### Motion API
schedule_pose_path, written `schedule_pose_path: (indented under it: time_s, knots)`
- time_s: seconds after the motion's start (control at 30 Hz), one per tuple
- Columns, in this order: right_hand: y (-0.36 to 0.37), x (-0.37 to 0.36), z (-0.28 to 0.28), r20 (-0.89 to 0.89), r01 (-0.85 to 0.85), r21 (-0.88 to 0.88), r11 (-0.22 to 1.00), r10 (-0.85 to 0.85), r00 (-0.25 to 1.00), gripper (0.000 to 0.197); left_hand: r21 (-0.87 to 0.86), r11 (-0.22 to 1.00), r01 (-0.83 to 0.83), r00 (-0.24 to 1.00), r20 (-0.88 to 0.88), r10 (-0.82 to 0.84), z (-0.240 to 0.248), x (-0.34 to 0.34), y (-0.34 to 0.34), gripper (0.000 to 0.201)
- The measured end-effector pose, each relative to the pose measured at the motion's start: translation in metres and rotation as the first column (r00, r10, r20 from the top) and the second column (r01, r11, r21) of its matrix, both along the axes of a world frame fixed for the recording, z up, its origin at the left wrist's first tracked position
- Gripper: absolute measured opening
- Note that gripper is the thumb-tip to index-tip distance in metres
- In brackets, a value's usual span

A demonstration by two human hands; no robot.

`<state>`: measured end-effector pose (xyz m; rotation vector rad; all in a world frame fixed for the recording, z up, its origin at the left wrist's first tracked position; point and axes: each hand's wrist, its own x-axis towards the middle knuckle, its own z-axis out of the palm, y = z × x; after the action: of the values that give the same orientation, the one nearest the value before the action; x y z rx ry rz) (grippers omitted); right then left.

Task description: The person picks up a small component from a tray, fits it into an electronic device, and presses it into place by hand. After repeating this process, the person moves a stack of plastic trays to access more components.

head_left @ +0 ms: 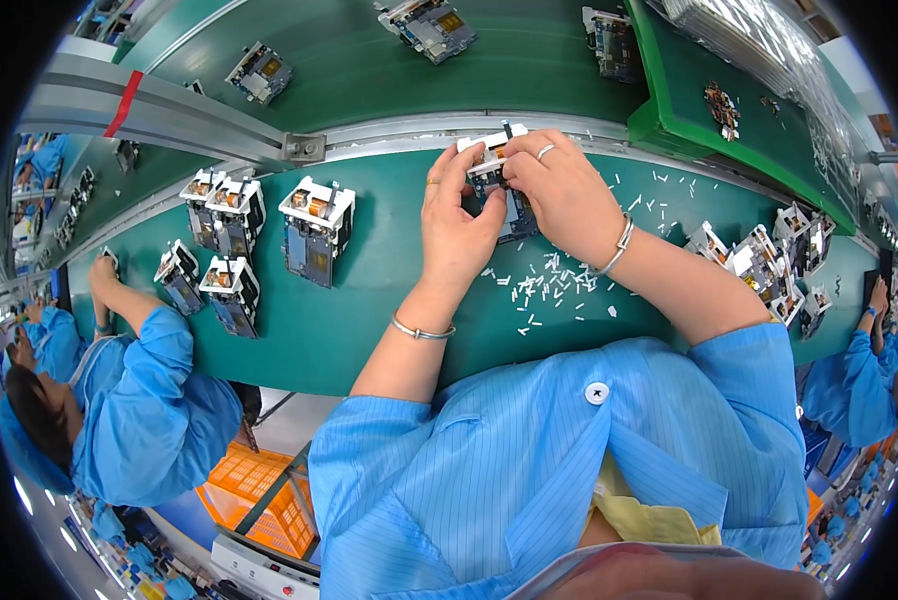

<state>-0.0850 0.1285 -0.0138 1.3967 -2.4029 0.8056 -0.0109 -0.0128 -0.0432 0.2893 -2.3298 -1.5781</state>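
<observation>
In front of me at the bench's far edge is an electronic module [515,218] with a white plastic frame, a copper-coloured part and a dark blue circuit board. My left hand [459,222] grips its left side, fingers curled over the frame and thumb against the board. From the right, my right hand [569,192] is closed at the top of the module, its fingertips pressed together near the copper part. Whether those fingertips pinch a small piece is hidden. Small white strips [554,285] lie scattered beneath and right of my hands.
Similar modules stand on the green bench [369,330], including one module [317,230] at left and a cluster [764,265] at right. Beyond a metal rail, a green conveyor [529,85] carries more boards. A green-edged tray [659,115] sits far right. Co-workers [139,400] work on both sides.
</observation>
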Motion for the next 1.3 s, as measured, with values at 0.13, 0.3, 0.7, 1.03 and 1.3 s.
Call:
schedule_pose_path:
  time_s: [0.13, 0.3, 0.7, 1.03, 1.3]
  knots:
    - [-0.001, 0.002, 0.0, 0.025, 0.016, -0.026, 1.0, -0.015, 1.0, 0.02, 0.037, 0.998, -0.041, 0.999, 0.015, 0.041, -0.003, -0.002, 0.004, 0.048]
    - [-0.001, 0.001, -0.002, 0.06, 0.012, -0.037, 0.999, -0.01, 0.998, 0.02, 0.092, 0.993, -0.071, 0.997, 0.049, 0.066, 0.002, -0.007, 0.004, 0.045]
    - [-0.001, -0.003, -0.022, 0.391, 0.232, -0.142, 0.962, -0.161, 0.906, 0.034, 0.171, 0.983, -0.065, 0.988, 0.146, 0.039, -0.001, -0.012, -0.003, 0.044]
    - [0.009, -0.006, -0.023, 0.55, 0.187, -0.136, 0.973, -0.083, 0.831, 0.041, 0.177, 0.984, 0.013, 0.988, 0.147, -0.039, -0.004, -0.014, -0.009, 0.045]
    - [0.099, -0.028, 0.033, 0.179, 0.405, -0.312, 0.859, -0.366, 0.913, 0.022, 0.382, 0.915, 0.128, 0.989, 0.02, -0.146, 0.026, -0.085, -0.002, 0.046]
